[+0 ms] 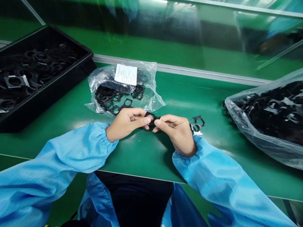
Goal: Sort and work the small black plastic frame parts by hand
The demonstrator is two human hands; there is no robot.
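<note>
Between both hands, above the green table point(146, 151), is a small black plastic frame part point(149, 115). My left hand point(130, 123) pinches its left side between thumb and fingers. On the other side, the thumb and fingers of my right hand point(175, 129) close on the same dark part; whether it is one piece or two pressed together I cannot tell. Just beyond the hands lies a clear plastic bag point(151, 94) with black ring-shaped frames point(111, 101) and a white printed label point(126, 74). Right of my right hand are loose black frames point(200, 120), one with a silvery-white edge.
A black bin point(68, 74) heaped with black frames stands at the left. At the right sits a large clear bag point(248, 126) full of similar parts. A metal rail point(184, 70) and a glossy panel point(165, 34) border the table's far side.
</note>
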